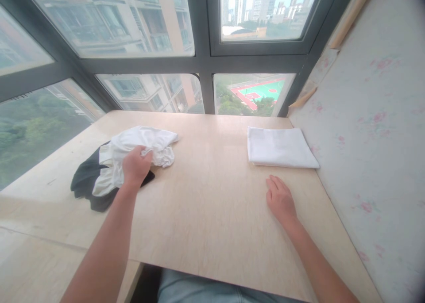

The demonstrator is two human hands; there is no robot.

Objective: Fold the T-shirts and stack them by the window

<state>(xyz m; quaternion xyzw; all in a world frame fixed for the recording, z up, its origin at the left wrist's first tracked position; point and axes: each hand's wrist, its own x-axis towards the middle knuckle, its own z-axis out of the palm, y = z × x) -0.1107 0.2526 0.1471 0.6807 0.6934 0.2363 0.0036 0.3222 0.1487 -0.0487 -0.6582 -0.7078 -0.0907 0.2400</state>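
Note:
At the left of the table lies a crumpled white cloth (pixel 133 139), heaped partly over a black cloth (pixel 86 177). My left hand (pixel 137 165) is closed on the white cloth, pinching up a fold of it. A folded white cloth (pixel 280 147) lies flat at the right, near the wall. Just in front of its near edge, my right hand (pixel 280 199) rests on the table, fingers stretched out and holding nothing.
The pale wooden table (pixel 206 197) reaches back to the dark window frame (pixel 149 65). A wall with flowered paper (pixel 372 139) runs along the right side. The table's front edge is close to the person's legs (pixel 206 289).

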